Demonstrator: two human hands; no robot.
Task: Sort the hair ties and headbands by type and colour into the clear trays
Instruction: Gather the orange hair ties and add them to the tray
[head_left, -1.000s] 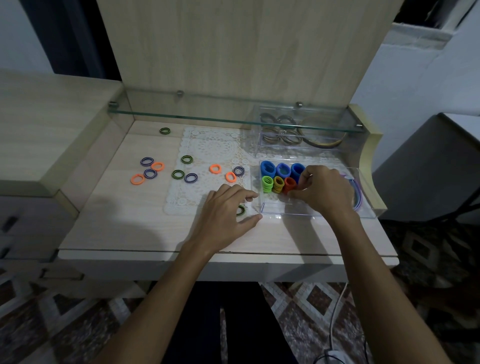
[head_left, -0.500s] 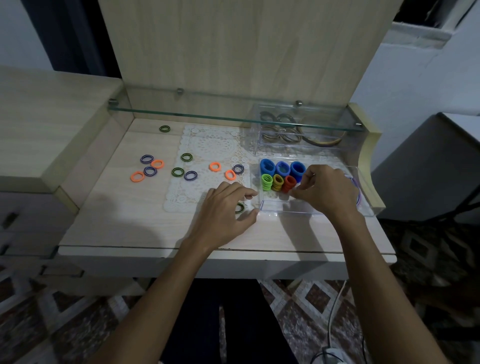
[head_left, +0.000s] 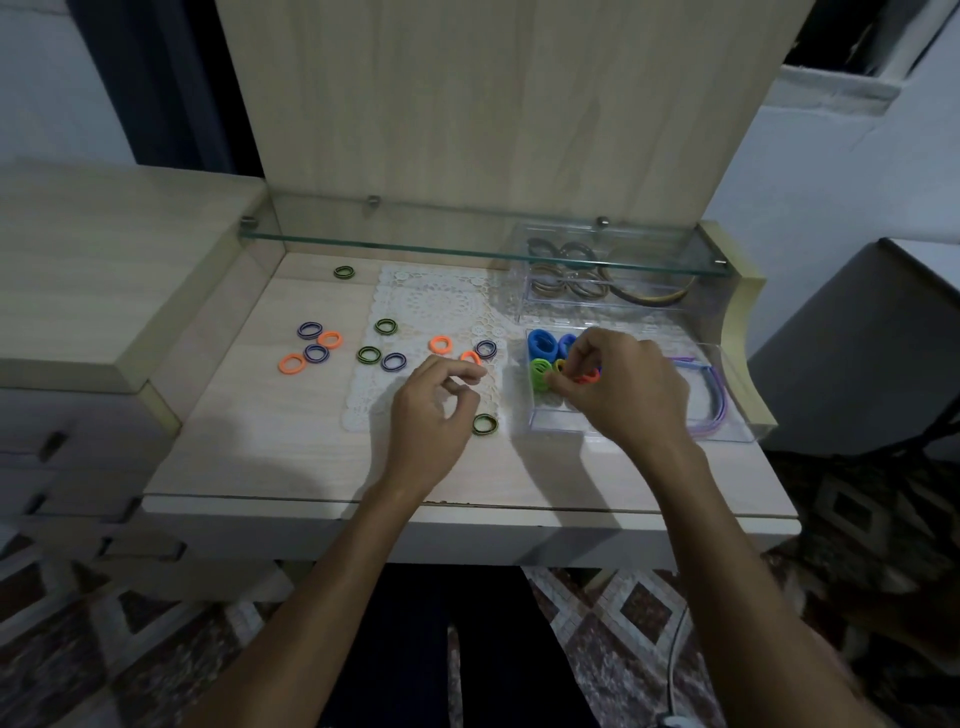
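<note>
My right hand (head_left: 618, 389) is over the near clear tray (head_left: 737, 426), its fingers (head_left: 574, 364) curled and pinching an orange hair tie (head_left: 589, 378) at the end of the row. I hold it on edge so it can stand beside the green stack (head_left: 540, 371) and the yellow one, with the blue ties (head_left: 543, 343) lined up behind; standing them this way keeps each colour as its own tight roll and, I judge, saves room in the tray. The tie's flat face looks roughly toward me and its ring stands upright; it has no real long axis, being nearly round.

The purple headbands (head_left: 714, 400) lie along the tray's right side, arcs opening to the left, long way running front to back, where they fit the wall.

My left hand (head_left: 431, 415) hovers above the lace mat (head_left: 436, 296), fingers loosely curled and holding nothing that I can see. Just right of it a green-and-black tie (head_left: 484, 424) lies flat on the surface (head_left: 260, 457). Others wait flat further left: orange ones (head_left: 292, 364), purple striped ones (head_left: 310, 329). The far tray (head_left: 524, 291) under the glass shelf (head_left: 467, 244) holds brown pieces.
</note>
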